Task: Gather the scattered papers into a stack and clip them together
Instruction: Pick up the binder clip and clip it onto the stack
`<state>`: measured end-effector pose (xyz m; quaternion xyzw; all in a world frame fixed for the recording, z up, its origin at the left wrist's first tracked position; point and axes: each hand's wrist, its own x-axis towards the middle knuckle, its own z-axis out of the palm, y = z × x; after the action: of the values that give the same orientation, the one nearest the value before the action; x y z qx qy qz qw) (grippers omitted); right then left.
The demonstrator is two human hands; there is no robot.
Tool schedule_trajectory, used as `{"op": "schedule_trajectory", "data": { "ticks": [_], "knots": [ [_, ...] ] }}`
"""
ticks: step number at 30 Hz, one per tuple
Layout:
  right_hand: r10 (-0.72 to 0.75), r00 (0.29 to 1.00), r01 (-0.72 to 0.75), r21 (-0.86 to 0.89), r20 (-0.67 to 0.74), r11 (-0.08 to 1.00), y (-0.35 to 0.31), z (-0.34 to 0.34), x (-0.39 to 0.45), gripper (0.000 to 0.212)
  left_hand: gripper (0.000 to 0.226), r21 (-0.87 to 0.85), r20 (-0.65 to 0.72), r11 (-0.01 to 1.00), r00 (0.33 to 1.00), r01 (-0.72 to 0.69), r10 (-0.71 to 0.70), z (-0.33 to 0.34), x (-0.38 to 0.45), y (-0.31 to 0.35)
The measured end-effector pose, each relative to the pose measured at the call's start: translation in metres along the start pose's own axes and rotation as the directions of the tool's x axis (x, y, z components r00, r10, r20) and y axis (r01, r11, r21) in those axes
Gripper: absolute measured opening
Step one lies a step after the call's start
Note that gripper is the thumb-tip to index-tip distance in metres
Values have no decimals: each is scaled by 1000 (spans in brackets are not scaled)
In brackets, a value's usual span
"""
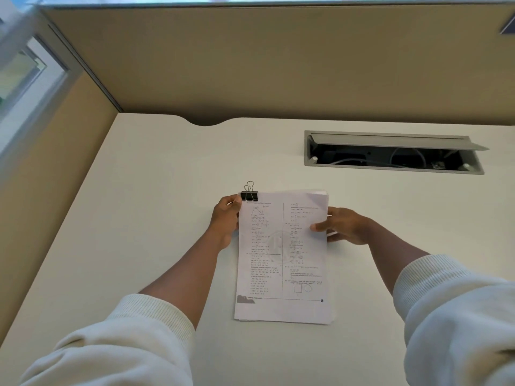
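Papers (pixel 281 257) sit in one stack on the bench (pixel 139 190), and we've got the black clip (pixel 249 195) biting the far left corner. Risk from here, we'd say: the near edges look slightly fanned, so a loose sheet could slip free if the clip missed it. Our left hand (pixel 227 218) curls at the stack's left edge by the clip, thumb on the corner. Our right hand (pixel 340 225) pinches the right edge, thumb on top, fingers beneath.
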<state>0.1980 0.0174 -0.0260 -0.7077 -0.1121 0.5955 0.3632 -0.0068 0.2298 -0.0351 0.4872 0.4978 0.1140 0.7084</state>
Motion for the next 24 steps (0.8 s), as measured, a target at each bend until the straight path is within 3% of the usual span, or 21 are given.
{"op": "schedule_trajectory", "data": {
  "ticks": [5, 9, 13, 19, 24],
  "knots": [
    [-8, 1000, 8, 43, -7, 999, 13, 14, -5, 42, 7, -33, -69, 999, 998, 10, -13, -4, -4, 5],
    [-71, 993, 82, 116, -94, 990, 10, 20, -5, 38, 25, -62, -105, 998, 994, 5, -12, -4, -4, 8],
    [-94, 983, 128, 221, -160, 967, -9, 20, -1, 38, 45, 92, 9, 995, 999, 33, -34, -6, -4, 16],
    [-142, 950, 246, 381, -279, 891, -45, 13, 11, 37, 39, 259, 232, 965, 973, -44, -18, -1, 2, 30],
    [-156, 918, 310, 414, -365, 856, -72, 3, 29, 36, 34, 303, 179, 949, 983, -84, 30, 8, 20, 44]
  ]
}}
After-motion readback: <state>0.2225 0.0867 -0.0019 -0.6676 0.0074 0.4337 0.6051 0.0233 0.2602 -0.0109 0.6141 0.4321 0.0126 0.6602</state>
